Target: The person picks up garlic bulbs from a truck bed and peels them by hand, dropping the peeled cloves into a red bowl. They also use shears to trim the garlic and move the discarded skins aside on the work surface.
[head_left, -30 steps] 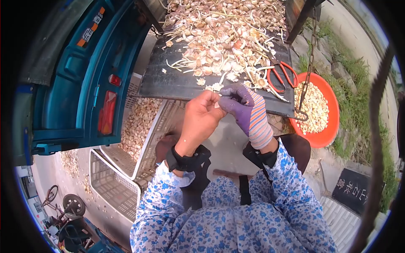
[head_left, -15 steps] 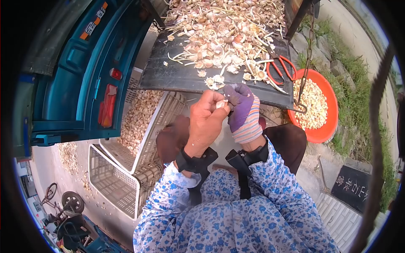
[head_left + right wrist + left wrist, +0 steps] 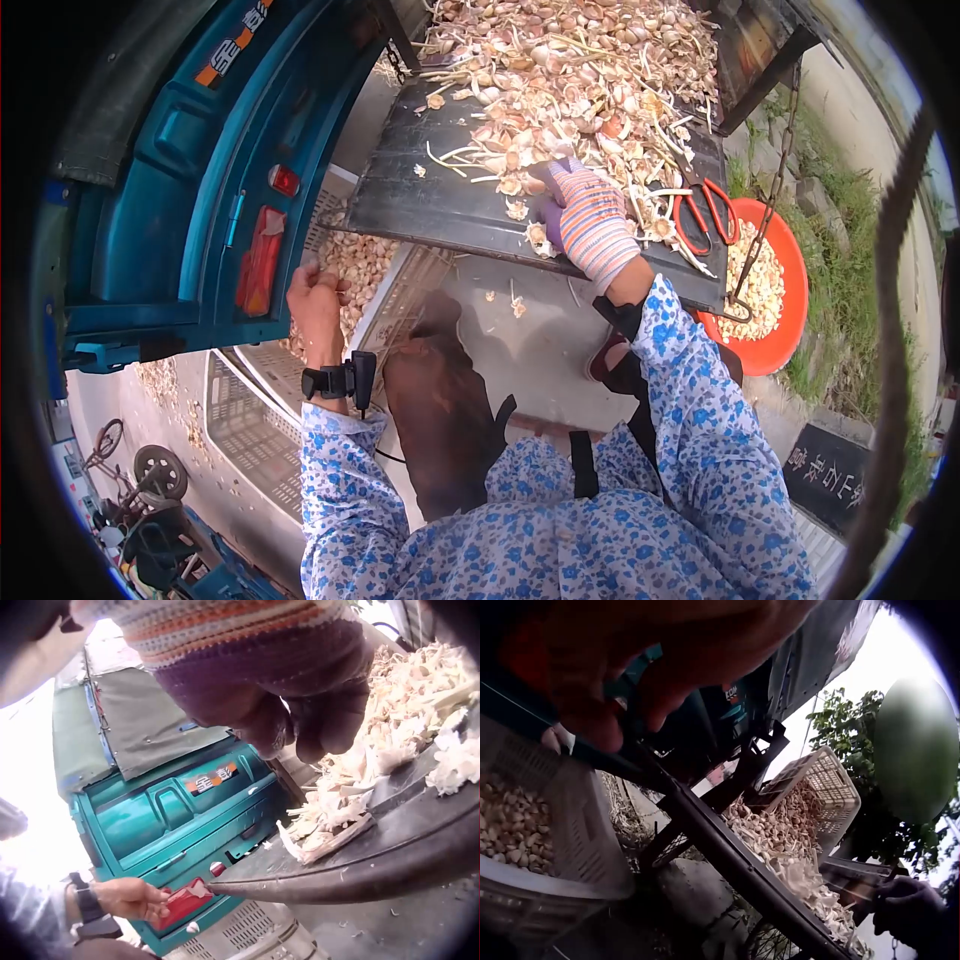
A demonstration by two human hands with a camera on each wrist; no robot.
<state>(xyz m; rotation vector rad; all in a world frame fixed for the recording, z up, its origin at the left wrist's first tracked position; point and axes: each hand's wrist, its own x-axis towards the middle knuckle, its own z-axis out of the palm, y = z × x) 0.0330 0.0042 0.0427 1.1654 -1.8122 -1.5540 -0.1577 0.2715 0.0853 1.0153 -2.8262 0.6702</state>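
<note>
My bare left hand (image 3: pixel 318 310) is over the light plastic crate (image 3: pixel 400 300) of garlic cloves (image 3: pixel 362 265), its fingers loosely bent. In the left wrist view, a pale garlic clove (image 3: pixel 557 739) shows just below the fingertips, apart from them. My right hand (image 3: pixel 590 215), in a purple glove with a striped cuff, is at the near edge of the garlic pile (image 3: pixel 570 90) on the dark tailgate (image 3: pixel 400 180). Its fingers hang bent, with a gap beside the thumb and nothing seen between them in the right wrist view.
Red-handled scissors (image 3: pixel 705 215) lie at the tailgate's right side. An orange-red basin (image 3: pixel 790 310) of peeled cloves stands beyond, behind a hanging chain (image 3: pixel 780 170). At left are a teal vehicle side (image 3: pixel 180 200) and a second crate (image 3: pixel 250 430). Garlic scraps (image 3: pixel 517 305) show below the tailgate.
My hands, together over the tailgate's edge before with a clove in the left fingers, have parted. The left went left to the crate; the right went forward to the pile.
</note>
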